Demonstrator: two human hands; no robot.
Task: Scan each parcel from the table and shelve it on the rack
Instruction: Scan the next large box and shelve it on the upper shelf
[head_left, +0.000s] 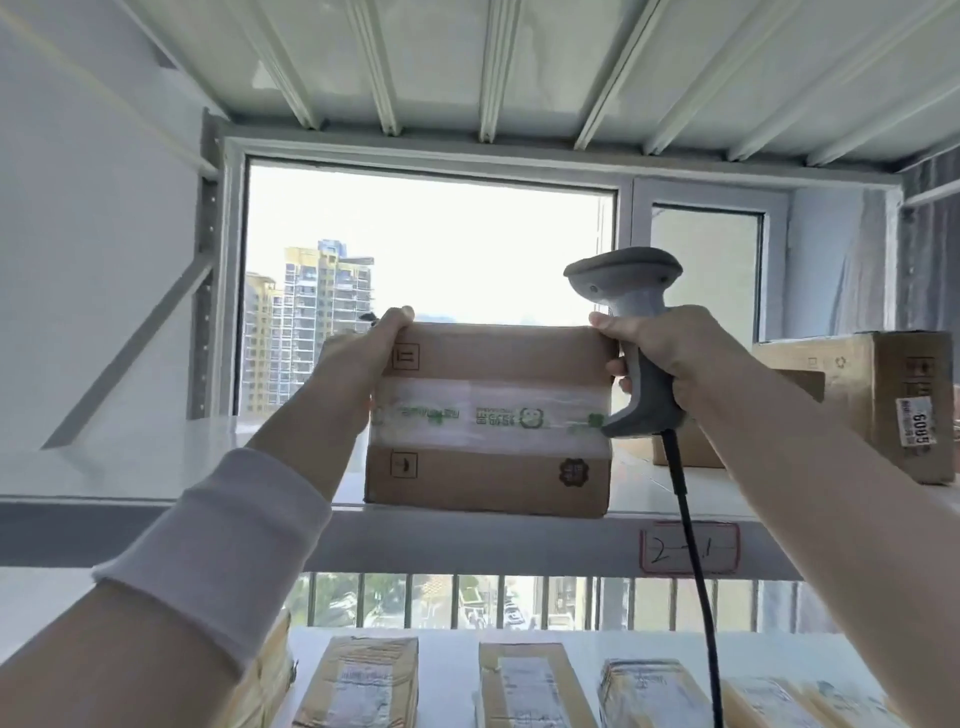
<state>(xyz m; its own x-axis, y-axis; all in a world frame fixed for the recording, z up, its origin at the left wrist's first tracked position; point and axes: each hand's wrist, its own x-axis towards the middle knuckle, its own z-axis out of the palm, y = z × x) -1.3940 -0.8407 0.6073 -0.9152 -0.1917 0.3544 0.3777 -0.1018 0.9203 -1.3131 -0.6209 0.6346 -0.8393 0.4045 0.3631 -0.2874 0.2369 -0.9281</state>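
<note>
At the front edge of the rack shelf (467, 543), I see both hands steadying a brown taped parcel (488, 421) that stands upright on its long side. The left hand (358, 358) clasps the parcel's upper left corner, thumb on the top edge. The right hand (670, 348) is wrapped round the handle of a grey scanner (623, 275), while its thumb presses the parcel's upper right corner and its fingertips touch the side. The scanner's black cable (691, 530) drops past the shelf front, crossing a handwritten label (690, 548) stuck there. From my view I cannot tell whether the parcel's bottom edge sits on the shelf or hangs just above it. Farther right on the same shelf stands a stickered carton (883, 400). Below the shelf lies a row of wrapped packages (363, 680). Behind the shelf, a window (426, 249) shows tower blocks.
</note>
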